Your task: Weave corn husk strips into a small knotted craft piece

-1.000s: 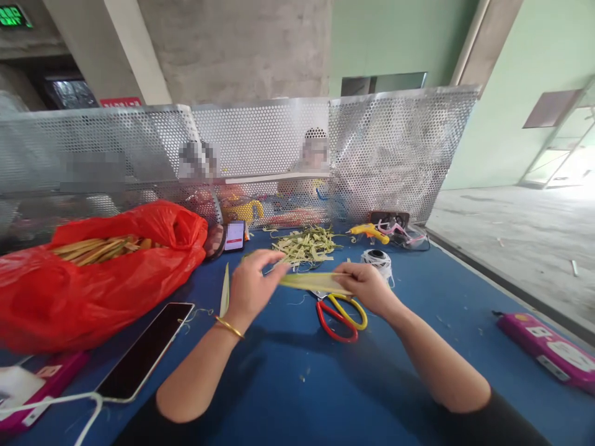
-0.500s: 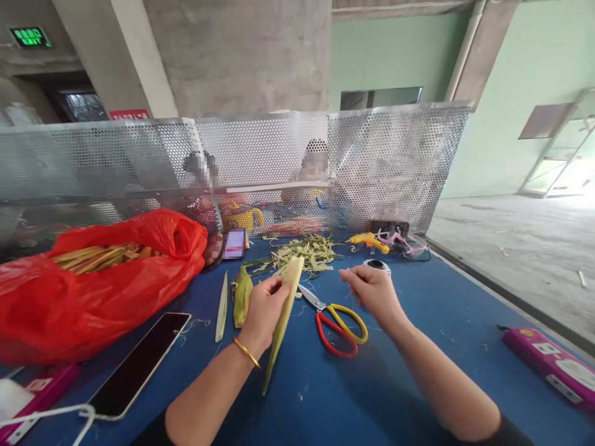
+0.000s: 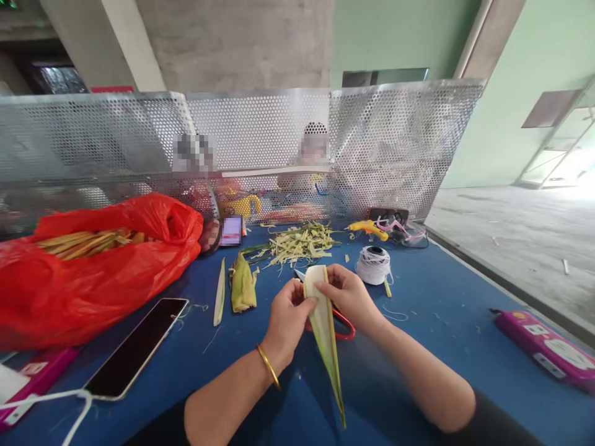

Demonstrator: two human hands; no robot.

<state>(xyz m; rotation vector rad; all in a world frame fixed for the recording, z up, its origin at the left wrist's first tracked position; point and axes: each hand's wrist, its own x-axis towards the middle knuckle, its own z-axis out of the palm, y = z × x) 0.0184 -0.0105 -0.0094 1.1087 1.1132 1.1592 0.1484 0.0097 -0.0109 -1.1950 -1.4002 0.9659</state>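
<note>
Pinched in the left hand (image 3: 289, 316) and right hand (image 3: 352, 298), a husk (image 3: 324, 328) hangs above scissors (image 3: 344, 337), tip toward five o'clock; light, even tension should prevent splitting.

The right hand (image 3: 352, 295) has returned to the husk leaf (image 3: 324, 327).

Blue table (image 3: 446, 310): phone (image 3: 137, 350), string spool (image 3: 373, 267), probably scissors (image 3: 345, 336).
</note>
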